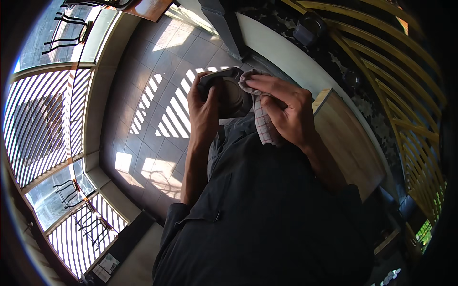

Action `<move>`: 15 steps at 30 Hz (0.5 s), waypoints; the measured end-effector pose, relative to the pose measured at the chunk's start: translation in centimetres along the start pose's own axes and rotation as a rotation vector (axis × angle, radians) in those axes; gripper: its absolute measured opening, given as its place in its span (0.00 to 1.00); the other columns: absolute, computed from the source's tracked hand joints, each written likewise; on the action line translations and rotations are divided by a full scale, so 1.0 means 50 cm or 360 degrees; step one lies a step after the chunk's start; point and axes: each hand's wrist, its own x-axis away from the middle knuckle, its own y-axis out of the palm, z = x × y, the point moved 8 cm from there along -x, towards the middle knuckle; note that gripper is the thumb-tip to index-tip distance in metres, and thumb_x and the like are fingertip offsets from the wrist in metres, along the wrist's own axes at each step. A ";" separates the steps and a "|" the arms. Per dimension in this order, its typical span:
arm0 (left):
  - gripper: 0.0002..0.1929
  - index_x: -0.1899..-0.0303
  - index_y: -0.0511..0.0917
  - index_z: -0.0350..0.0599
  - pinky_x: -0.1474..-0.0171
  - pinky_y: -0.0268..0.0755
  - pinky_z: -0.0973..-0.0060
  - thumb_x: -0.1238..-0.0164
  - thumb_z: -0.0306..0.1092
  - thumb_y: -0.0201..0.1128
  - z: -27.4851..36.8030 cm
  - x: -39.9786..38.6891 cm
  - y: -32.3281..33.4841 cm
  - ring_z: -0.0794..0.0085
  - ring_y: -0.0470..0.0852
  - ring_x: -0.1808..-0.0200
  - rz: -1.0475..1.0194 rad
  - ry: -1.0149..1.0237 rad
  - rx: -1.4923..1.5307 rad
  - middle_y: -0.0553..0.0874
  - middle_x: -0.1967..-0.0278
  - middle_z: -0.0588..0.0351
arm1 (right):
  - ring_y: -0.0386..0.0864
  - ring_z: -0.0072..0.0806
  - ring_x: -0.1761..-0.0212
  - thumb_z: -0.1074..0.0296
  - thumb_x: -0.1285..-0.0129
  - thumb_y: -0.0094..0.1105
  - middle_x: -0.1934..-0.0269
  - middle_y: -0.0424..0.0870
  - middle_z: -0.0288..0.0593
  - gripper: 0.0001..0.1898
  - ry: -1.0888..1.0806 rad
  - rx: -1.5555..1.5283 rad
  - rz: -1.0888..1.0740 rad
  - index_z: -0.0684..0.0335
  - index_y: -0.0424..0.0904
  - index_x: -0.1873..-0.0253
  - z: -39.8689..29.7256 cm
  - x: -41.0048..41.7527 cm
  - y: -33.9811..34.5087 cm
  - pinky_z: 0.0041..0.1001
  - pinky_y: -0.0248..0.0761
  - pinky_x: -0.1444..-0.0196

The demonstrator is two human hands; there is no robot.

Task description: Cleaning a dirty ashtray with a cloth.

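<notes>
In the head view, my left hand [204, 103] grips a dark, squarish object with a round recess [233, 93], thumb across its face and fingers behind it. Its exact kind I cannot tell. My right hand [286, 103] holds a white cloth with a red check [264, 123], bunched between the fingertips at the object's upper right corner, and the rest of the cloth hangs down below the hand. Both hands are in front of my dark clothing.
Grey floor tiles [161, 68] with striped sunlight lie beyond my hands. On the right are a wooden panel [349, 143], a dark mottled counter [336, 60] bearing a dark container [310, 29], and yellow slats [379, 78]. Windows and black metal racks [68, 33] are at the left.
</notes>
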 end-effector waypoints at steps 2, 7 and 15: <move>0.11 0.43 0.76 0.38 0.51 0.79 0.79 0.20 0.30 0.60 0.012 -0.001 0.013 0.80 0.83 0.55 -0.0151 -0.0067 -0.0187 0.86 0.57 0.57 | 0.88 0.41 0.40 0.81 0.31 0.54 0.43 0.90 0.51 0.19 0.0091 -0.0115 0.0000 0.67 0.85 0.39 0.022 -0.002 -0.011 0.34 0.81 0.37; 0.13 0.40 0.77 0.39 0.48 0.78 0.78 0.20 0.29 0.60 0.010 -0.008 0.012 0.79 0.84 0.53 -0.0177 -0.0034 -0.0086 0.86 0.55 0.58 | 0.88 0.42 0.39 0.82 0.31 0.53 0.42 0.89 0.51 0.19 0.0085 -0.0107 0.0015 0.67 0.85 0.38 0.017 -0.010 -0.010 0.34 0.81 0.36; 0.15 0.38 0.74 0.39 0.48 0.81 0.75 0.16 0.35 0.59 -0.049 0.004 0.023 0.74 0.85 0.52 0.0193 -0.0100 0.0265 0.85 0.50 0.54 | 0.89 0.43 0.42 0.83 0.32 0.55 0.42 0.89 0.52 0.20 0.0066 -0.0012 0.0108 0.67 0.84 0.37 0.027 0.002 -0.004 0.34 0.83 0.40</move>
